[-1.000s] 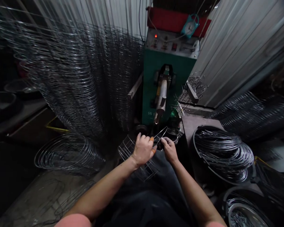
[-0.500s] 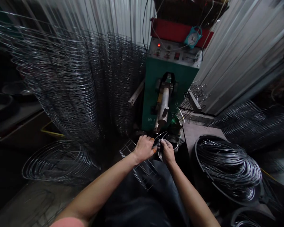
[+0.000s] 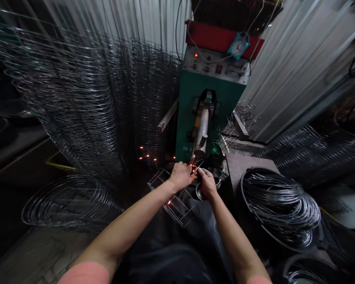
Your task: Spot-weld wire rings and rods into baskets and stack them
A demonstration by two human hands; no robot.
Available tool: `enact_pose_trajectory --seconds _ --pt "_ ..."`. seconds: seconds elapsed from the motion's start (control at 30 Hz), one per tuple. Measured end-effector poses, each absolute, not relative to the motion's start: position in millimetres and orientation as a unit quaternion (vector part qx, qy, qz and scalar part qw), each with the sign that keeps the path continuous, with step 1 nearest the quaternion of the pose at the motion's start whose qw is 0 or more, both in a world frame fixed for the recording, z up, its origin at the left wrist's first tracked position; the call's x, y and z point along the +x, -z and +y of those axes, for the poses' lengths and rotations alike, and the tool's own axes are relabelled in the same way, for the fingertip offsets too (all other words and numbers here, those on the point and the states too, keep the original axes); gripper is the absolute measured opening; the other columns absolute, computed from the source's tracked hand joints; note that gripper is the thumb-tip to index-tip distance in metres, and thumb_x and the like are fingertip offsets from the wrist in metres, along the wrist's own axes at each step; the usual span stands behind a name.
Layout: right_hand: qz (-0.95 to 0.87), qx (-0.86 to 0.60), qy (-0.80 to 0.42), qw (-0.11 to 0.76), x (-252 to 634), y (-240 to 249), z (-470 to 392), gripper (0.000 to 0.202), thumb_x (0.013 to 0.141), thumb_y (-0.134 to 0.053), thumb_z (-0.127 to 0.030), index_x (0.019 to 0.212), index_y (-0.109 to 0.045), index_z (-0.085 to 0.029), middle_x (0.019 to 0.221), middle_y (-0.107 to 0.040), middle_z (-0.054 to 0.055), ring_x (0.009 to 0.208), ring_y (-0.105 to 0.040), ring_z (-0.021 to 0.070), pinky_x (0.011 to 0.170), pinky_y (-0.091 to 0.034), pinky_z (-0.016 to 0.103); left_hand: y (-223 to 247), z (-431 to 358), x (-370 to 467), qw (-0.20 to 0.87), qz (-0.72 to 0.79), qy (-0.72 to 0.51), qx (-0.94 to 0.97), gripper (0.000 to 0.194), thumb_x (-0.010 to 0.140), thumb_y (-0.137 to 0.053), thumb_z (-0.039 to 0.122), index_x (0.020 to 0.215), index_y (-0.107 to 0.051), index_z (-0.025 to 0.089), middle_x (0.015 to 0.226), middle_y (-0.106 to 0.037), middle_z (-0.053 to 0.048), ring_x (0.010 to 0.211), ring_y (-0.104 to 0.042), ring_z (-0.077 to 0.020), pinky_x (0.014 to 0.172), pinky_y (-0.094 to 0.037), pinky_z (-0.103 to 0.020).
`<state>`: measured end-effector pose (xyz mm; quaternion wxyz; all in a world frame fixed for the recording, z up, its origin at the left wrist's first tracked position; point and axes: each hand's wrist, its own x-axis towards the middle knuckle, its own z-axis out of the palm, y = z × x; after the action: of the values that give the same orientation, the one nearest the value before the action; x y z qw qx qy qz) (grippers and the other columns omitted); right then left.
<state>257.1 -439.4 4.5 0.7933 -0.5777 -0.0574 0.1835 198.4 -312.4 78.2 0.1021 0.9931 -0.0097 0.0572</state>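
My left hand is closed at the tip of the welding machine's arm, with a bit of orange at its fingertips. Under that hand and forearm, a wire rack of thin metal bars tilts over my lap; the hand grips its upper end, partly hidden. My right hand pinches a thin metal wire that reaches toward the electrode tip. Bright sparks fly out to the left, and the contact point glows between my hands.
The green welding machine stands ahead. Tall stacks of wire rings rise at left, with loose wire hoops below. To the right, a black tub holds coiled wire, beside a board. A metal bowl sits near my right hand.
Both hands have moved slightly up and in, bringing the wire to the electrode tip. Sparks now scatter leftward. The wire rack has shifted slightly with my left hand.
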Motion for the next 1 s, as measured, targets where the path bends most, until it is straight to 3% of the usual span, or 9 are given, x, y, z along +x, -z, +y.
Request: enact_pose_trajectory --seconds 0.13,0.27,0.6,0.77,0.83,0.9,1.0 --pt "-0.144 -0.64 -0.277 0.702 223.8 -2.2 -474.2 0.034 0.069 -0.068 -0.046 0.09 -0.068 -0.019 0.075 -0.065 0.002 0.07 -0.059 0.015 0.066 -0.045 0.026 -76.5 -315.8 193.5 0.077 0.002 -0.08 0.994 0.027 0.08 -0.05 0.033 0.091 -0.063 0.012 0.092 -0.065 -0.014 0.091 -0.056 -0.0274 0.079 -0.041 -0.038" --pt "-0.201 -0.673 -0.309 0.641 187.1 3.6 -490.7 0.033 0.072 -0.065 -0.048 0.086 -0.07 -0.019 0.076 -0.065 0.002 0.072 -0.058 0.0163 0.07 -0.044 0.028 -76.0 -313.2 191.9 0.068 0.019 -0.103 0.992 0.028 0.08 -0.049 0.033 0.087 -0.063 0.011 0.087 -0.065 -0.015 0.089 -0.056 -0.0278 0.077 -0.04 -0.038" --pt "-0.198 -0.675 -0.272 0.657 180.6 5.2 -477.4 0.034 0.073 -0.061 -0.052 0.08 -0.069 -0.02 0.064 -0.06 -0.001 0.057 -0.049 0.0128 0.056 -0.039 0.023 -76.7 -306.8 198.2 0.078 0.045 -0.101 0.991 0.028 0.079 -0.049 0.034 0.087 -0.065 0.013 0.086 -0.066 -0.014 0.089 -0.057 -0.0274 0.074 -0.042 -0.036" --pt "-0.185 -0.67 -0.235 0.679 171.7 13.3 -469.4 0.033 0.072 -0.063 -0.052 0.077 -0.068 -0.02 0.069 -0.06 0.0 0.064 -0.052 0.0141 0.062 -0.041 0.024 -78.3 -306.0 199.3 0.094 0.036 -0.093 0.991 0.026 0.08 -0.051 0.034 0.089 -0.065 0.014 0.087 -0.065 -0.013 0.092 -0.056 -0.0277 0.082 -0.041 -0.041" --pt "-0.174 -0.681 -0.204 0.682 161.9 13.7 -465.4 0.032 0.073 -0.062 -0.052 0.077 -0.068 -0.021 0.069 -0.061 0.001 0.067 -0.053 0.0158 0.064 -0.042 0.025 -79.9 -302.0 187.1 0.112 0.012 -0.1 0.988 0.034 0.082 -0.05 0.04 0.101 -0.063 0.015 0.094 -0.065 -0.012 0.097 -0.055 -0.0279 0.093 -0.035 -0.05" --pt "-0.152 -0.687 -0.185 0.686 150.4 12.9 -465.7 0.032 0.075 -0.06 -0.051 0.081 -0.068 -0.022 0.073 -0.063 0.002 0.071 -0.056 0.0184 0.066 -0.043 0.027 -78.1 -293.4 162.7 0.146 -0.008 -0.128 0.981 0.054 0.08 -0.049 0.052 0.12 -0.053 0.016 0.109 -0.061 -0.014 0.106 -0.051 -0.0287 0.1 -0.024 -0.056" --pt "-0.093 -0.7 -0.161 0.69 135.9 12.2 -477.0 0.033 0.076 -0.057 -0.053 0.087 -0.068 -0.023 0.084 -0.066 0.005 0.077 -0.058 0.0224 0.068 -0.046 0.031 -64.9 -277.0 108.0 0.202 0.021 -0.181 0.962 0.087 0.07 -0.052 0.067 0.136 -0.033 0.015 0.131 -0.046 -0.018 0.122 -0.04 -0.0292 0.105 -0.016 -0.055"
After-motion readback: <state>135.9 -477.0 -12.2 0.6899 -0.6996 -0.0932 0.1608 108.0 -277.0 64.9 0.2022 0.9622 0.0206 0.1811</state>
